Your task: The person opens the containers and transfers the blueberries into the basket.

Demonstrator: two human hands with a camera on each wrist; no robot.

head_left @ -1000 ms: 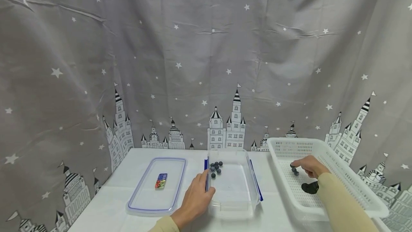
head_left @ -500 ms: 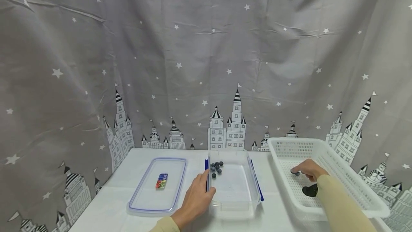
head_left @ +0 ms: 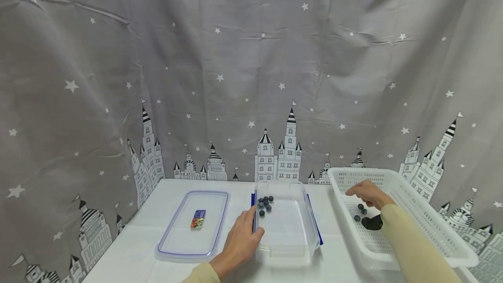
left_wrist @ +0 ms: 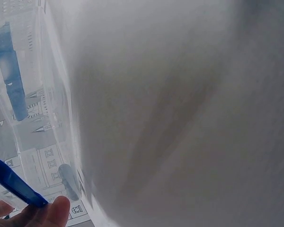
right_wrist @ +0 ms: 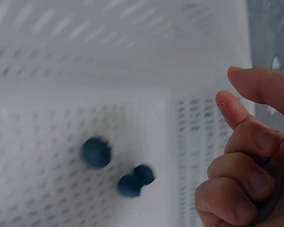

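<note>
My left hand [head_left: 242, 234] grips the left side of a clear plastic container [head_left: 288, 250]. In the left wrist view, fingertips [left_wrist: 59, 211] show beside the container's blue clip [left_wrist: 16, 184]. Several blueberries [head_left: 265, 202] lie in the container's back left corner. My right hand [head_left: 371, 194] is over a white perforated basket [head_left: 355, 241], near its left wall. The right wrist view shows thumb and forefinger apart with nothing between them, the other fingers bent. On the basket's floor are three blueberries [right_wrist: 96, 152], two of them side by side.
Left of the container, a clear lid [head_left: 184, 241] with a blue-purple seal lies flat on the white table [head_left: 328, 213]. A small colourful label [head_left: 198, 219] is on the lid. A black object [head_left: 371, 222] shows below the right sleeve. Behind hangs a grey castle-print curtain [head_left: 235, 56].
My right hand has risen from the basket floor and shifted slightly left, away from the blueberries. One blueberry now lies nearer the front, apart from the other two. My left hand has stayed on the container.
</note>
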